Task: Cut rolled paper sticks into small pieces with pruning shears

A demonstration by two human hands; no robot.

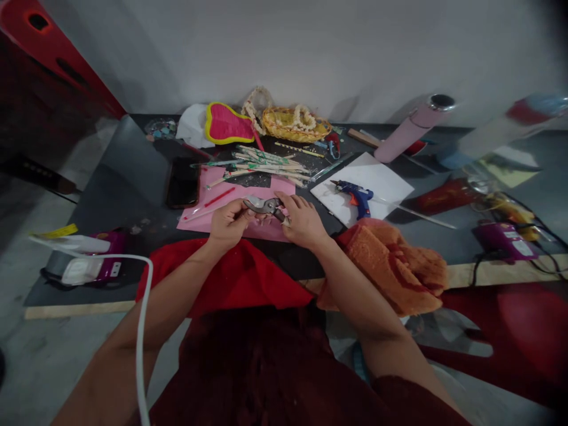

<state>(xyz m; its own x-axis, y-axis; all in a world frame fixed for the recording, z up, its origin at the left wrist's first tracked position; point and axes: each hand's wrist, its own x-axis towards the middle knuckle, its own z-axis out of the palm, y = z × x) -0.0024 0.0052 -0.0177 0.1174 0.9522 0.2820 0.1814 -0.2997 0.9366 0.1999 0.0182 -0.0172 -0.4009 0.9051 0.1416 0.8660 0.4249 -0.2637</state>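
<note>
A pair of pruning shears (266,205) is gripped by my right hand (305,220), its fingers wrapped round the handles. The metal blades point left, to the fingertips of my left hand (229,225). That left hand is closed in a pinch at the blade tip; whatever sits between its fingers is too small to make out. Both hands are above a pink sheet (213,203), on which a red stick (219,197) lies. Just beyond is a pile of pale sticks with green marks (270,163).
A black phone (183,183) lies left of the sheet. To the right, a blue glue gun (358,196) rests on white paper (390,177). Behind stand a yellow basket (295,131) and a pink flask (410,130). Red cloth (239,278) and orange cloth (394,266) cover the front edge.
</note>
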